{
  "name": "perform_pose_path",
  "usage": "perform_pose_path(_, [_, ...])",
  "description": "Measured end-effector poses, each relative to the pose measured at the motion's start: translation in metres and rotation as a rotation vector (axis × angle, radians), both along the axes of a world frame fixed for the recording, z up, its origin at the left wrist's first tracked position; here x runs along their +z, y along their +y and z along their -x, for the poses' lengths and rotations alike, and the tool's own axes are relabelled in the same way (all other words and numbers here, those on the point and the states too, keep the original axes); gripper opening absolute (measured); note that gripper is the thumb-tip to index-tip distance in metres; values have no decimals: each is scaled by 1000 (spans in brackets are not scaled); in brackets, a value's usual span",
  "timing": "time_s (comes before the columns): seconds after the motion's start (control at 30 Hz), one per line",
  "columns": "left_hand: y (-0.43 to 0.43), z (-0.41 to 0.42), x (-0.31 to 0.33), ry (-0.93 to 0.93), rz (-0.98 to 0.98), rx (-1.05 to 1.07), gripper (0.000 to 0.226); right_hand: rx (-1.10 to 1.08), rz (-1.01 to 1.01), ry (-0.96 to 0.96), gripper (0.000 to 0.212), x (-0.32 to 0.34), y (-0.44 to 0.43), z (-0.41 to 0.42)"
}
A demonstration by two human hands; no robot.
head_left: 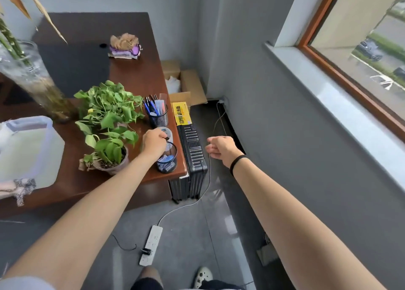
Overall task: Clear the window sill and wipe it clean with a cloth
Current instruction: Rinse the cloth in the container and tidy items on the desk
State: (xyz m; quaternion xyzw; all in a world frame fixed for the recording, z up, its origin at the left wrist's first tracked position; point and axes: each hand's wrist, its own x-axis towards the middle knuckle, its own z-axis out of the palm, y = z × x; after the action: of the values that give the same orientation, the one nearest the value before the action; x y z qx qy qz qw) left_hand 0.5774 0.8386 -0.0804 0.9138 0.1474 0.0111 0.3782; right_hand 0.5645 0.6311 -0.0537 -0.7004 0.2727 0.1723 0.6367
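Note:
The pale window sill (328, 101) runs along the right under the wood-framed window, and nothing stands on the stretch in view. A heap of folded cloths (125, 47) lies at the far end of the brown desk (92, 28). My left hand (154, 144) is at the desk's right edge, fingers curled over the rim of a black mesh cup (168, 161) with small items inside. A round grey container (168, 134) sits just behind that hand. My right hand (221, 147) hangs in the air over the floor, loosely curled and holding nothing.
On the desk stand a mesh pen holder (158, 114), two potted green plants (109, 123), a tall glass vase (32, 79) and a white jug (28, 149). A black suitcase (192, 156), cardboard boxes (186, 83) and a power strip (151, 243) with its cable are on the floor.

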Motion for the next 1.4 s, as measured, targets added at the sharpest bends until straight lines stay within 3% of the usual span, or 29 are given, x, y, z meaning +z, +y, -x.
perform_pose_path(0.43, [11, -56, 3, 162, -7, 90, 31, 170, -41, 60, 11, -20, 13, -64])
perform_pose_path(0.5, [15, -71, 4, 196, 30, 101, 13, 187, -30, 60, 12, -23, 21, -82])
perform_pose_path(0.57, [21, -89, 0, 220, 89, 132, 29, 202, -2, 46, 14, -26, 31, -104])
perform_pose_path(0.67, [34, -123, -13, 254, 217, 190, 9, 219, 51, 30, 19, -31, 48, -140])
perform_pose_path(0.77, [45, -151, -25, 364, 271, 215, 32, 230, 42, 36, 24, -35, 68, -170])
perform_pose_path(0.97, [44, -178, -45, 447, 387, 272, 35, 312, -18, 133, 17, -42, 97, -208])
perform_pose_path(1.07, [48, -194, -74, 406, 434, 338, 40, 325, 0, 119, 31, -53, 106, -231])
perform_pose_path(1.2, [42, -196, -50, 371, 603, 491, 28, 309, 46, 95, 28, -69, 118, -257])
perform_pose_path(1.3, [40, -203, -43, 368, 707, 554, 27, 466, 89, 143, 24, -80, 125, -280])
perform_pose_path(1.4, [36, -207, -46, 370, 687, 609, 24, 534, 104, 184, 30, -74, 124, -285])
